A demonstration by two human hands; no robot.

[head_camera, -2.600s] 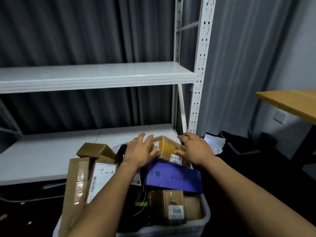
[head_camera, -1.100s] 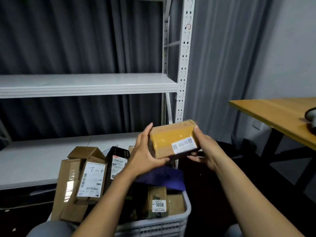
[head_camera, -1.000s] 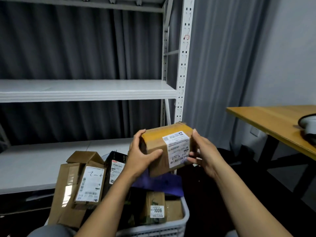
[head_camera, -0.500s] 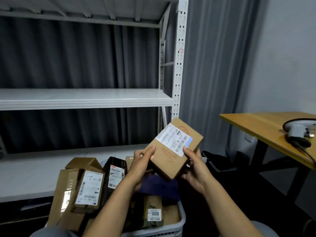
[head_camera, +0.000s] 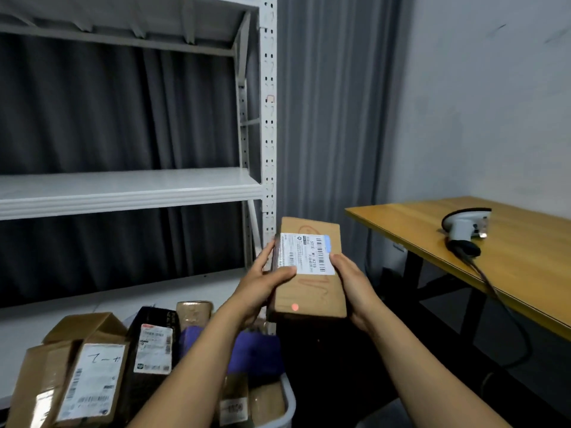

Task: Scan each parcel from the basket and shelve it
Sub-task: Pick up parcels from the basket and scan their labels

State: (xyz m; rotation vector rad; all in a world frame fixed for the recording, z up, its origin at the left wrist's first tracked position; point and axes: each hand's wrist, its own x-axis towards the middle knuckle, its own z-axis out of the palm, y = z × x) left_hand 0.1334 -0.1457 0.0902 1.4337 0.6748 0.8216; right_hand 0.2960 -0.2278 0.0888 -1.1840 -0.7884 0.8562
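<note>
A brown cardboard parcel (head_camera: pixel 309 291) with a white barcode label on its upper face is held between both hands in front of the shelf post. My left hand (head_camera: pixel 262 287) grips its left side with the thumb on the label's edge. My right hand (head_camera: pixel 352 285) grips its right side. A small red light dot shows on the parcel's near end. The white basket (head_camera: pixel 285 406) sits at bottom left, filled with several parcels. A grey handheld scanner (head_camera: pixel 465 225) rests on the wooden table (head_camera: pixel 525 267) to the right, with its black cable trailing off the edge.
The white metal shelf unit (head_camera: pixel 129 189) stands behind the basket, with a bare middle board and a lower board. Its perforated upright post (head_camera: pixel 268 118) is just behind the parcel. Grey curtains hang behind; a grey wall rises on the right.
Both hands lifted the parcel out of the basket and turned it until the label faces up. The view swung right, bringing the table and scanner into sight. A red dot now lies on the parcel.
</note>
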